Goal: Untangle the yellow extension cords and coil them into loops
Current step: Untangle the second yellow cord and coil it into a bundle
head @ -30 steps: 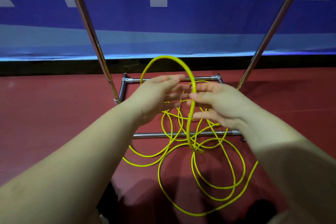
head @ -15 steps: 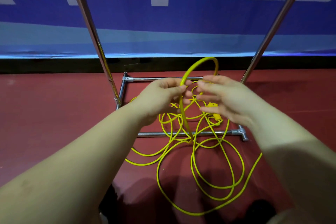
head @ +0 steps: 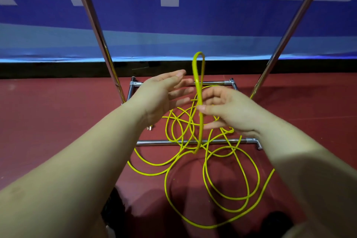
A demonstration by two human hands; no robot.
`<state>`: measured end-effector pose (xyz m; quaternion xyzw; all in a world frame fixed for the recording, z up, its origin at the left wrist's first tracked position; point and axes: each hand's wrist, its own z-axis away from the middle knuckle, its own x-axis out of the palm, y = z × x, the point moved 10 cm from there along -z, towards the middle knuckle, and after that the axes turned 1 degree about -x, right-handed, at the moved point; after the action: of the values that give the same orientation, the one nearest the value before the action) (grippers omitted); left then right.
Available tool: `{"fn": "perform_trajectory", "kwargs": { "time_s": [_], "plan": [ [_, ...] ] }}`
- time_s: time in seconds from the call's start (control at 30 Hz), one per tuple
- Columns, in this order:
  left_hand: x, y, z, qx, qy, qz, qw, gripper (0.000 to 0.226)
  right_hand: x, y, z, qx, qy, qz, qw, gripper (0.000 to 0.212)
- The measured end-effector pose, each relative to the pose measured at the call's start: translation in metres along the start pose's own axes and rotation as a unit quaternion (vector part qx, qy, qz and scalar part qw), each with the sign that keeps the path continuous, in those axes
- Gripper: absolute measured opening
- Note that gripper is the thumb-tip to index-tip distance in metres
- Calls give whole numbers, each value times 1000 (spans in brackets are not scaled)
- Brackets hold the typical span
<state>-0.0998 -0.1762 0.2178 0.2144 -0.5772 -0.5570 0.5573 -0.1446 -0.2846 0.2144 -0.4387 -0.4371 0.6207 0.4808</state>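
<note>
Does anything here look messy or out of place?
Yes. The yellow cord sprawls over the red floor in crossing loops, draped across the metal frame, and only one narrow raised loop is pinched by the right hand.

A single wide-angle view came from the person's head, facing forward and tilted down. Both forearms entered from the bottom corners, so the left hand [head: 162,94] and right hand [head: 229,110] sat close to the lens at mid-frame. Beyond them the red floor [head: 58,121] filled the lower half, and the blue banner [head: 193,31] crossed the top. The metal poles [head: 100,44] splayed outward towards the upper edge.
</note>
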Motion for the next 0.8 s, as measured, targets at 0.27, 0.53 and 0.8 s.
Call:
{"fn": "perform_trajectory", "kwargs": {
  "time_s": [0.27,0.53,0.8],
  "plan": [
    [31,-46,13,-83,-122,-227,963,15,-44,-3,-3,9,130,-315,940,23],
    [28,-32,9,-59,-79,-142,985,16,-38,7,0,50,121,-221,966,3],
    [1,-15,-1,-34,34,60,997,13,31,34,12,138,-103,-46,984,15]
  ]
}}
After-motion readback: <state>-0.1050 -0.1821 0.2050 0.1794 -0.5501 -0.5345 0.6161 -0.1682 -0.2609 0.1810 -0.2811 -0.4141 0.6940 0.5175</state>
